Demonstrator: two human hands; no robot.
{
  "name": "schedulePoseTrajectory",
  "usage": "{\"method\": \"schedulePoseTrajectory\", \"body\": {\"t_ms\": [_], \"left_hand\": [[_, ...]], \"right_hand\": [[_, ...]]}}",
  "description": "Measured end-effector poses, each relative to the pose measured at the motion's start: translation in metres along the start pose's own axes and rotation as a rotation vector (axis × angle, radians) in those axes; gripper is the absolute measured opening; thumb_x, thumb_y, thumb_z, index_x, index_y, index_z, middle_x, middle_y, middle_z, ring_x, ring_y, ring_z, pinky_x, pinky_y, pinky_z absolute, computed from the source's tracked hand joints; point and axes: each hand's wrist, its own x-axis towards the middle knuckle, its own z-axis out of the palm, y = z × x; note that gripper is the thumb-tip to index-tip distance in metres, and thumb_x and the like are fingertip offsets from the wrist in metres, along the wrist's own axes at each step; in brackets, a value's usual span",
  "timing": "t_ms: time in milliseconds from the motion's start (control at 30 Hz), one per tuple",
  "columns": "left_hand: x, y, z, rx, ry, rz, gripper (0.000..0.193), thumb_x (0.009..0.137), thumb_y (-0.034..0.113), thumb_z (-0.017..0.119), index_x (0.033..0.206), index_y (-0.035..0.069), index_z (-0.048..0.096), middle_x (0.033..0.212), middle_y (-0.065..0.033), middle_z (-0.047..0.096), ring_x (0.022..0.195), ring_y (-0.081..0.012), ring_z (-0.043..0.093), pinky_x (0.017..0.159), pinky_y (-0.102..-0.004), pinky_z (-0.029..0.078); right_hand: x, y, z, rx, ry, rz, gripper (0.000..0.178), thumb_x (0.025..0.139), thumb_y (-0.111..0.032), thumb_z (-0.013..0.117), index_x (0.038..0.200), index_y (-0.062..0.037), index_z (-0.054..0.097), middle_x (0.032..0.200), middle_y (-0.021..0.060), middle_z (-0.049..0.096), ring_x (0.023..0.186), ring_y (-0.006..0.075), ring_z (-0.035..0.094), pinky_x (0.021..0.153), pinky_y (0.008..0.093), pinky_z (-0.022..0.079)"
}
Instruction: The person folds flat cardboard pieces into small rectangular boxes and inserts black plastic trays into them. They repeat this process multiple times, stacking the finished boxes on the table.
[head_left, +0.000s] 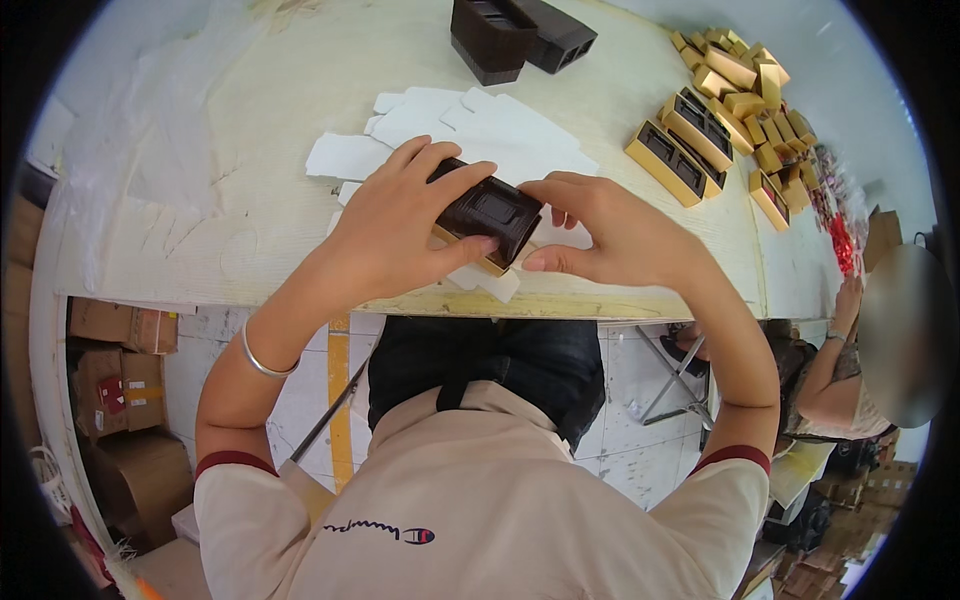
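A small gold box [445, 235] with a dark brown plastic tray insert [490, 212] is between my hands, tilted, near the table's front edge. My left hand [410, 220] wraps its left part, fingers over the far side and the thumb pressing on the tray's near edge. My right hand [600, 230] is curved around the right end, index finger on the far corner and thumb at the near corner. Beneath and behind the box lie flat white card pieces [470, 125], overlapping on the table. The box's underside is hidden.
Stacked dark plastic trays [492, 40] stand at the far middle of the table [230, 220]. Gold boxes with dark trays [668, 160] sit at the right, before a heap of gold boxes [755, 90]. Another person [835, 385] works at the right. Cardboard cartons [125, 390] stand below left.
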Motion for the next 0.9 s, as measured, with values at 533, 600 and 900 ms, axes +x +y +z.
{"method": "schedulePoseTrajectory", "body": {"t_ms": [533, 600, 900], "left_hand": [[-0.014, -0.005, -0.002, 0.203, -0.101, 0.158, 0.084, 0.078, 0.037, 0.071, 0.145, 0.007, 0.031, 0.152, -0.0175, 0.024, 0.142, -0.0344, 0.019, 0.115, -0.0472, 0.018], [-0.006, -0.016, -0.016, -0.02, -0.144, 0.119, 0.084, 0.078, 0.033, 0.072, 0.146, 0.008, 0.029, 0.153, -0.0153, 0.022, 0.143, -0.0337, 0.016, 0.115, -0.0462, 0.017], [-0.013, -0.037, -0.006, 0.102, -0.086, 0.111, 0.09, 0.072, 0.023, 0.078, 0.146, 0.008, 0.028, 0.151, -0.0137, 0.028, 0.141, -0.0344, 0.021, 0.115, -0.0444, 0.019]], "right_hand": [[-0.018, -0.016, 0.079, -0.651, 0.248, -0.042, 0.089, 0.08, -0.064, 0.048, 0.133, 0.0079, 0.042, 0.143, 0.0253, 0.035, 0.133, 0.0367, 0.035, 0.107, 0.0477, 0.03], [-0.019, -0.021, 0.071, -0.652, 0.3, -0.064, 0.084, 0.08, -0.059, 0.053, 0.132, 0.0059, 0.044, 0.142, 0.0237, 0.037, 0.132, 0.0366, 0.037, 0.106, 0.0488, 0.031], [-0.026, -0.021, 0.092, -0.325, 0.559, -0.139, 0.042, 0.076, -0.017, 0.072, 0.111, 0.003, 0.061, 0.129, 0.0266, 0.049, 0.118, 0.0401, 0.049, 0.094, 0.0436, 0.047]]}}
